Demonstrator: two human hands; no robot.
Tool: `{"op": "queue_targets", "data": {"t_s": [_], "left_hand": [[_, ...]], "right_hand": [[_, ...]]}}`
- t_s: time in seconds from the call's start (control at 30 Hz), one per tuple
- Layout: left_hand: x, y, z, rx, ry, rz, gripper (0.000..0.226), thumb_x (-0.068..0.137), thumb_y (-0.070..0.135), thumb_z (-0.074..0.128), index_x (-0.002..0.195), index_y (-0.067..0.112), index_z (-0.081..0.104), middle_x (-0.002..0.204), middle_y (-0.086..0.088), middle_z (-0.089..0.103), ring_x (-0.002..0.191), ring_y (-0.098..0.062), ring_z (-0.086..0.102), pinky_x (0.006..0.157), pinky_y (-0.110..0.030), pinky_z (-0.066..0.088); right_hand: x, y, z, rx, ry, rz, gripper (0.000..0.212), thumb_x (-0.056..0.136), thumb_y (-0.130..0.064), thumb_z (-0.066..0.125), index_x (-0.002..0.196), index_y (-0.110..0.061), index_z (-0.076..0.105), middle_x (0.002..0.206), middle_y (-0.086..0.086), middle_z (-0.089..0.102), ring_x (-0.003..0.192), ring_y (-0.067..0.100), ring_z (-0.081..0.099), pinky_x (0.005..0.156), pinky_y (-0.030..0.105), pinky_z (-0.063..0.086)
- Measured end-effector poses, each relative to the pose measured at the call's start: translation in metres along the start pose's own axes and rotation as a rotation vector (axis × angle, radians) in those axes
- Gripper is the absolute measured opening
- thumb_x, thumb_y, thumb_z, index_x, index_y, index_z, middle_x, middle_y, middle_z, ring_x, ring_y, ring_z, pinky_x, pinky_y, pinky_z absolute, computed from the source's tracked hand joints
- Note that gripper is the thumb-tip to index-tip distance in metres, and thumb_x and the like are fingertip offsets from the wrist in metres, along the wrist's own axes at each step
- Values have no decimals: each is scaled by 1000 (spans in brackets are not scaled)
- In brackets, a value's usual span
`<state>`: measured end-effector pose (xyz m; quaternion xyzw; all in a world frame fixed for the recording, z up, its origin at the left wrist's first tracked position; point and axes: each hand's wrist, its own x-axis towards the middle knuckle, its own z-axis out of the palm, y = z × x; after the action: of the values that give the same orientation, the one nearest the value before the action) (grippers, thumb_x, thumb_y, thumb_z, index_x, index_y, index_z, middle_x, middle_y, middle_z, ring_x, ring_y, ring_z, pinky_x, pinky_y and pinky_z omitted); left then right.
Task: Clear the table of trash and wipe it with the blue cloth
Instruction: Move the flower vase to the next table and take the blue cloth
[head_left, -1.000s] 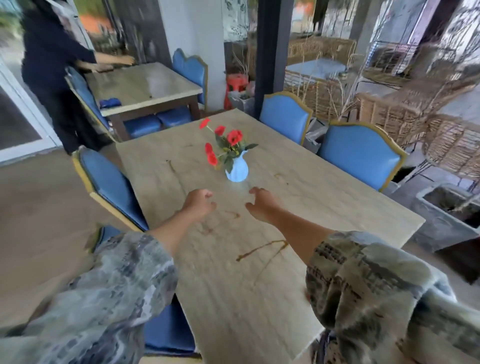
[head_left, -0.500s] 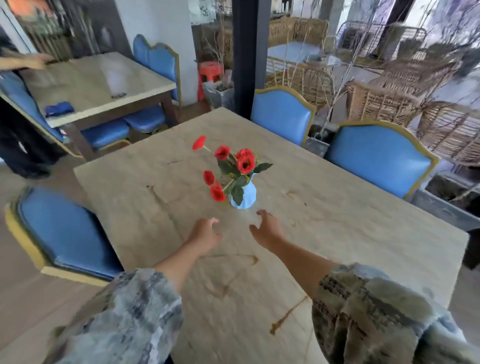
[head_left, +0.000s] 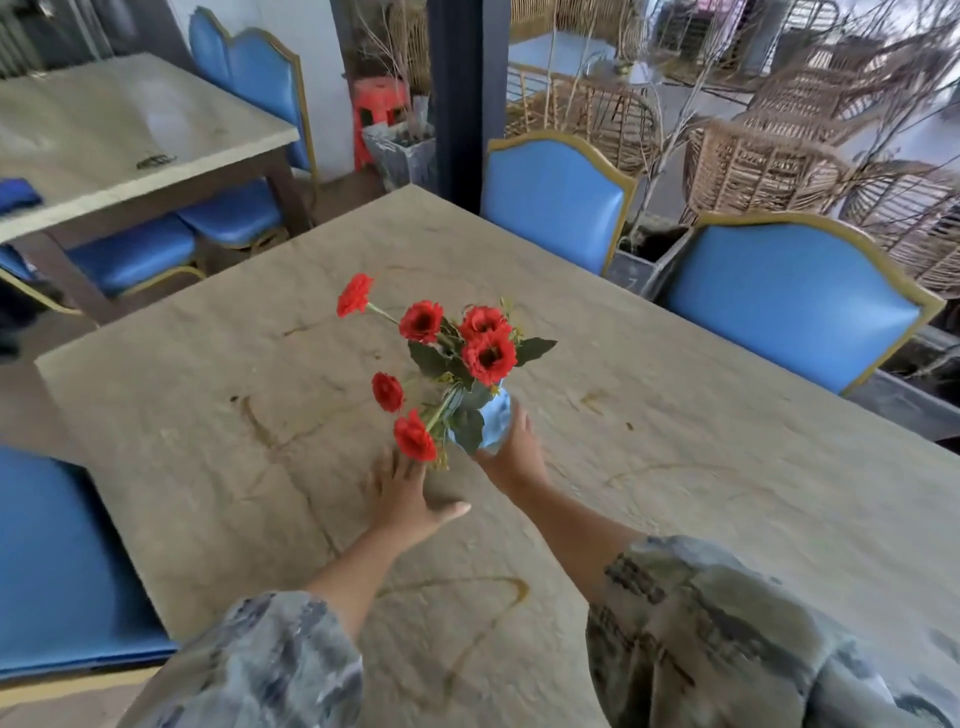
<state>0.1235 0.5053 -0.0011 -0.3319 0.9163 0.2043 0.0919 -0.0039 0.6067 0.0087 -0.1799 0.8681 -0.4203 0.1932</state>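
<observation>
Fingers of the right hand (head_left: 511, 457) wrap the small blue vase (head_left: 493, 423) of red flowers (head_left: 457, 343) standing mid-table; the left hand (head_left: 402, 499) lies flat and spread just beside it, gripping nothing. Brown streaks mark the beige table (head_left: 727, 493); a blue cloth (head_left: 18, 193) rests on the neighbouring table (head_left: 130, 130), well apart.

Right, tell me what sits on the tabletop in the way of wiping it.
The blue vase of red flowers stands mid-table, among brown stains. The right hand touches the vase; the left hand reaches beside it. No trash or cloth shows here.
</observation>
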Motion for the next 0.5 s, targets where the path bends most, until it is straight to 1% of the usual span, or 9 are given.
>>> {"op": "queue_targets", "data": {"t_s": [0.1,0.13,0.2,0.27,0.33,0.37,0.43,0.47,0.5], "left_hand": [[4,4,3,-17,-39,-8,115,67,83,52,152,24,2,160,-6,-6,145,-34,-10,115,-52,-4],[5,5,4,-15,-43,-20,119,64,85,50,152,24,0,160,-6,-7,145,-34,-11,115,-52,-6],[12,3,11,-32,-51,-47,128,56,92,46,152,22,0,160,-7,-4,146,-34,-7,114,-53,-7],[21,-2,18,-72,-55,-57,139,44,100,41,152,19,8,160,-10,7,147,-32,2,117,-54,-1],[27,-6,21,-88,-65,-70,147,35,104,39,150,16,15,158,-13,19,146,-31,11,118,-52,12],[27,-6,20,-86,-69,-67,147,35,103,41,150,15,15,157,-13,20,146,-31,13,118,-49,14],[23,-3,16,-105,-67,-36,140,45,95,52,152,15,9,158,-10,16,145,-28,17,117,-37,15],[20,-1,13,-115,-60,-21,137,49,91,56,152,16,6,159,-9,14,145,-26,17,116,-34,15],[18,0,10,-108,-51,-12,137,49,90,55,153,17,2,160,-7,9,146,-26,12,117,-36,11]], "right_hand": [[15,1,9,4,9,-48,101,70,-40,78,145,-32,11,148,-1,32,132,22,37,103,44,41],[20,2,13,5,25,-63,103,68,-39,80,145,-33,12,146,-1,34,130,22,39,101,45,42],[27,2,18,5,44,-73,104,65,-28,83,143,-32,15,142,0,37,127,23,41,99,45,44],[30,4,20,30,57,-82,98,67,-18,80,142,-29,19,139,2,40,124,24,42,100,46,44],[26,3,18,79,78,-98,86,70,-20,74,140,-23,26,134,5,43,120,24,43,99,47,44],[23,2,16,98,85,-104,81,71,-19,69,140,-21,28,132,6,44,118,24,43,98,48,44],[15,1,11,124,92,-109,80,69,-12,61,141,-21,28,131,5,44,117,24,44,97,46,44],[12,2,8,127,106,-111,82,69,-11,62,142,-22,27,131,4,45,116,23,44,96,44,45],[8,2,5,122,122,-115,83,69,-12,65,142,-23,27,131,2,45,116,21,44,95,42,45]]}}
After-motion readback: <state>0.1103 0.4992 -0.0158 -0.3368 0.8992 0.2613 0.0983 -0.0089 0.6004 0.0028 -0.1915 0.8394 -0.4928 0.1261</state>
